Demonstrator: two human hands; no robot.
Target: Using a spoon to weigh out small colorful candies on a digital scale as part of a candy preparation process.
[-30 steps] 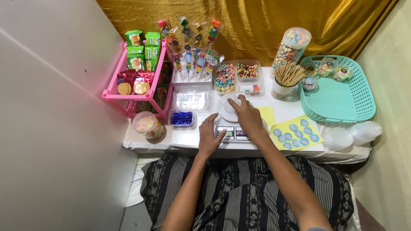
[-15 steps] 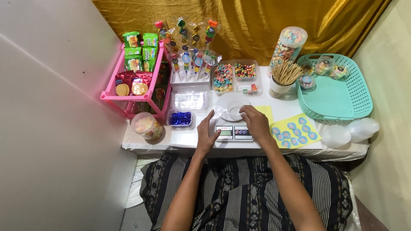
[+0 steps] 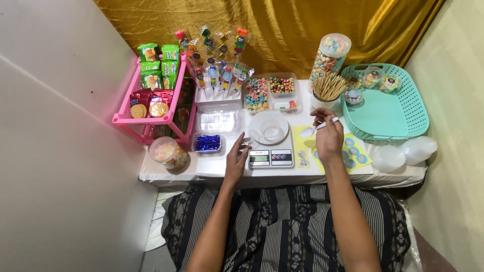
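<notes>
My right hand point(image 3: 328, 136) holds a small white plastic spoon point(image 3: 312, 129) above the yellow sticker sheets point(image 3: 353, 151), to the right of the scale. A white kitchen scale point(image 3: 270, 151) sits at the table's front, with a clear round container point(image 3: 269, 128) on its platform. My left hand point(image 3: 237, 156) rests at the scale's left edge, fingers apart and empty. Behind the scale stand clear tubs of colourful candy point(image 3: 257, 94).
A pink rack point(image 3: 151, 108) of snack packets stands at the left, with a candy jar point(image 3: 166, 151) in front. A teal basket point(image 3: 388, 108), a cup of wooden sticks point(image 3: 327, 90) and a tall candy jar point(image 3: 330, 53) are at the right. Blue items fill a small tray point(image 3: 207, 143).
My right hand left the container on the scale, moved right and now holds a white spoon. My left hand shifted slightly up beside the scale.
</notes>
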